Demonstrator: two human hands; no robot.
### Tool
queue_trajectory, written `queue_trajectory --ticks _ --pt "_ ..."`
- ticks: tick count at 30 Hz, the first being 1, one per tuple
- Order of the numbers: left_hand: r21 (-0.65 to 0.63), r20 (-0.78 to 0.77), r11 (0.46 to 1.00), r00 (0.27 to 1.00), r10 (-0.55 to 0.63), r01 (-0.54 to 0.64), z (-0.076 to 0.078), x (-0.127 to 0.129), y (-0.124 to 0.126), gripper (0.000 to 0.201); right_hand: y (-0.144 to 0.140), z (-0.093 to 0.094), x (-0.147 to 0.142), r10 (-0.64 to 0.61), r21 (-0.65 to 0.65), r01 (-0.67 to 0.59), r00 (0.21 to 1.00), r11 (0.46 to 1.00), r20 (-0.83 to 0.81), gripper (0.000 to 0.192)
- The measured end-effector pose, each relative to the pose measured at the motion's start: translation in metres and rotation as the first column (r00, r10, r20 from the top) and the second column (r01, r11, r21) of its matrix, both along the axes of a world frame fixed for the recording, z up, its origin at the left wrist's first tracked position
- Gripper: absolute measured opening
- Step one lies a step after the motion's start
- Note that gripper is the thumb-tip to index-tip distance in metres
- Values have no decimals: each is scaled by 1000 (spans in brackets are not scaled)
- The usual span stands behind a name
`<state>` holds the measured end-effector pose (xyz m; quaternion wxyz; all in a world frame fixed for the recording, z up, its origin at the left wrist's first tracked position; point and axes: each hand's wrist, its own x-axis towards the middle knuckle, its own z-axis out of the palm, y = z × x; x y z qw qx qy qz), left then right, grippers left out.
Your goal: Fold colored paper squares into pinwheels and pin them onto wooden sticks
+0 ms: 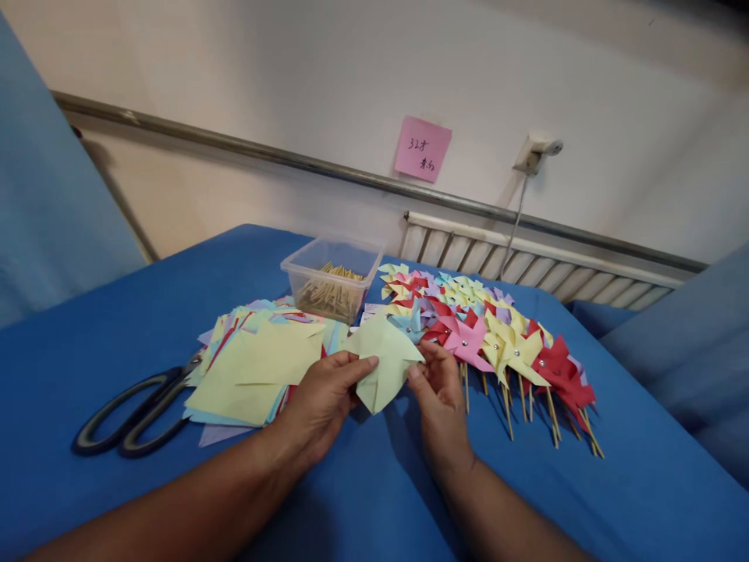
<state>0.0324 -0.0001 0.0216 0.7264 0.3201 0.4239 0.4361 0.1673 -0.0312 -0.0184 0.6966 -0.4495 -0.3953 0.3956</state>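
Observation:
A pale green paper square (380,355), cut and creased toward its middle, is held up in front of me between both hands. My left hand (328,390) pinches its left side, thumb on top and fingers underneath. At the right corner of the paper, my right hand (438,390) is closed with thumb and fingertips on the edge. Left of the hands lies a pile of coloured paper squares (257,367), yellow on top. Finished paper pinwheels (468,339) on wooden sticks, in pink, yellow, red and other colours, lie in rows to the right.
Dark-handled scissors (132,414) lie left of the pile, their blades partly under it. A clear plastic box (331,285) of wooden sticks stands behind. The blue-covered table (363,507) meets a wall with a metal rail (281,160), a pink note (422,148) and a radiator (468,254).

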Motion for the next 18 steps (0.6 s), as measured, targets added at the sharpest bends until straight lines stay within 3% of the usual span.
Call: queue_trajectory --ticks 3,7,13,18 --pt "-14 72 999 997 36 -35 6 -5 5 15 -5 5 -1 -92 98 69 963 993 255 48" --pt "-14 132 999 990 40 -38 9 -8 7 13 -11 10 -4 -117 201 -4 800 980 589 38" --pt "10 146 1000 989 15 -17 6 -5 3 9 -8 5 -1 -164 290 -59 710 955 685 18" --pt "20 108 1000 994 -17 15 9 -3 1 8 -6 5 3 -155 270 -47 717 962 679 10"
